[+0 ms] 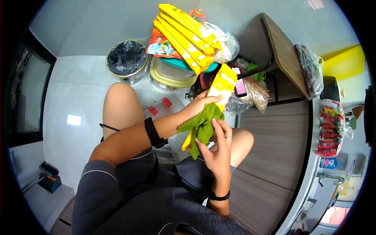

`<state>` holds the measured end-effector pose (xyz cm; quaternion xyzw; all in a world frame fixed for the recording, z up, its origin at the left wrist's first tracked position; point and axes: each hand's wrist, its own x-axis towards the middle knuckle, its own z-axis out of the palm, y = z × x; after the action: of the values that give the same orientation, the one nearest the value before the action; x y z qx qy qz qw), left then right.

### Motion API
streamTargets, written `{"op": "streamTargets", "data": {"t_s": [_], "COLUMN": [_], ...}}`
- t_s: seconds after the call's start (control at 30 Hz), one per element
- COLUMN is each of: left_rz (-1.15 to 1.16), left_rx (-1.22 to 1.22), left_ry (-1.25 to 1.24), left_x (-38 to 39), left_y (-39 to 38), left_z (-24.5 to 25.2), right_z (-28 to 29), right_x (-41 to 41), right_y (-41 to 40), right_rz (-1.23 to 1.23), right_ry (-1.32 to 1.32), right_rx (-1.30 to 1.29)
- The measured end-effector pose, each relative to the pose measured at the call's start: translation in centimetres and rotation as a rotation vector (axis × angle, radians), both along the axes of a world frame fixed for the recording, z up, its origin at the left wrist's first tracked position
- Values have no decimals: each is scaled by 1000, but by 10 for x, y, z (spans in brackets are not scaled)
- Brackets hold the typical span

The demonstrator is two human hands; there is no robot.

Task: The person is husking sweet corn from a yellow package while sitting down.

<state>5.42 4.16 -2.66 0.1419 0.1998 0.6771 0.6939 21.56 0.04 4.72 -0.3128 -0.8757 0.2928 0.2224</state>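
Observation:
My left hand (201,103) grips a long yellow plastic packet (224,80), which slants across in front of my knees. A fuzzy green cloth (205,123) is draped over the packet's lower part, and one yellow end pokes out beneath it. The thumb and fingers of my right hand (217,149) pinch the cloth against the packet. Beyond my hands, several similar yellow packets (188,38) are piled over a red printed bag (161,45). That pile rests on stacked clear tubs with a teal lid (212,68) and a cream lid (173,81).
A bin with a black liner (127,58) stands left of the tubs. A clear box with red latches (164,107) lies between my knees. On the right are a smartphone (240,83), bagged goods (255,92), an open cabinet door (285,53) and wooden cabinet fronts (273,138).

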Motion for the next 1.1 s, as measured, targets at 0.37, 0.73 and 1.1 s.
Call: {"op": "streamTargets", "data": {"t_s": [0.37, 0.73, 1.1], "left_rz": [-105, -15, -100], "left_rx": [194, 194, 153], "left_ry": [-79, 36, -217], "left_x": [6, -35, 6], "left_y": [0, 3, -6], "left_z": [5, 18, 17], "right_z": [-18, -37, -13], "right_x": [-32, -39, -37], "right_y": [3, -24, 16], "right_rz": [-82, 95, -161], "right_ry": [74, -3, 100], "right_rx": [279, 206, 345]}}
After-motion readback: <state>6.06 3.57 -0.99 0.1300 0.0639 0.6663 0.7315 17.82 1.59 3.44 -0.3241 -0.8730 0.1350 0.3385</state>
